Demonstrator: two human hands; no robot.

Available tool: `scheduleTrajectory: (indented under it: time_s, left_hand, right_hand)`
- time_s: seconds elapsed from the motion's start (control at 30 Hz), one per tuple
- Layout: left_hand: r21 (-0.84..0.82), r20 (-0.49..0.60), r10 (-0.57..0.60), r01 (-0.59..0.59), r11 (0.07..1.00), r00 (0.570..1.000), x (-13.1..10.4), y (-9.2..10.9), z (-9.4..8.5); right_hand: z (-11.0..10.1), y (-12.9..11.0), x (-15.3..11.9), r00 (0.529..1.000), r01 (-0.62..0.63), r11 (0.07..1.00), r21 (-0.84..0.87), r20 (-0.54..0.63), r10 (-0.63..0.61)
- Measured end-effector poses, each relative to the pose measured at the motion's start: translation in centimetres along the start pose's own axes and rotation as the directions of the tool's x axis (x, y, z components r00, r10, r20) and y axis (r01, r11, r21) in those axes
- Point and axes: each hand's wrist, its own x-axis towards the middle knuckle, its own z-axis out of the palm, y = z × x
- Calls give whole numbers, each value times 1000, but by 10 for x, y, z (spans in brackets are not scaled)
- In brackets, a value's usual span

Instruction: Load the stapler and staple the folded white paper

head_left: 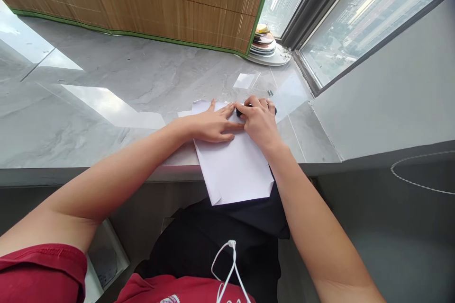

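Note:
White paper (234, 170) with folded corners lies on the grey marble-look ledge, its near end hanging over the front edge above my lap. Spread flat across the paper's upper part, my left hand (216, 124) presses on it with fingers apart. My right hand (261, 123) is closed around a small black object (239, 112) at the paper's far right edge. Fingers cover most of that object, so its kind is hard to make out. The fingertips of both hands nearly meet there.
Two tiny grey strips (270, 93) lie beyond my right hand. A stack of plates (263, 47) stands in the window corner. A bamboo blind (142, 0) hangs along the back. White earphone cable (232, 255) dangles over my lap. A wall (391, 90) rises at right.

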Motion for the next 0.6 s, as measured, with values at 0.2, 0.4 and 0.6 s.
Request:
scheduleTrajectory:
  time_s: [0.2,0.4,0.6]
  left_hand:
    - [55,17,-34,33,998,999,-2,0,-4]
    - [90,31,-52,49,995,998,-2,0,-6]
    - [136,24,-80,76,988,997,-3,-5,-9]
  right_hand:
    - [-12,8,0,1000,-29,997,70,-10,30]
    - [-20,31,2,990,-113,989,100,-75,120]
    - [-18,62,6,922,-291,944,152,-218,320]
